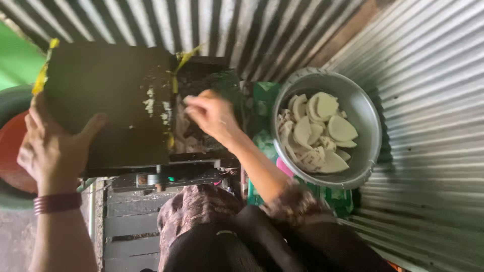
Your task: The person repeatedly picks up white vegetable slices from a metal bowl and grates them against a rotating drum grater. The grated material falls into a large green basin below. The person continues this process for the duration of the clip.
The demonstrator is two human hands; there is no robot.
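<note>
Your left hand [50, 146] is clenching the edge of the dark cover [106, 100] on the grating machine [166, 146], steadying it. Your right hand [212, 115] is pressing down into the feed opening; whether its grip is closed on a coconut piece cannot be told. White coconut pieces [317, 131] are waiting in the metal bowl [365, 108] just beside it, against the corrugated wall [433, 65].

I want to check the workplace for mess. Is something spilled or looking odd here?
Small white bits cling to the dark machine cover, near where the right hand reaches into the opening. The left hand grips the cover's edge. The white pieces sit neatly inside the metal bowl.
</note>
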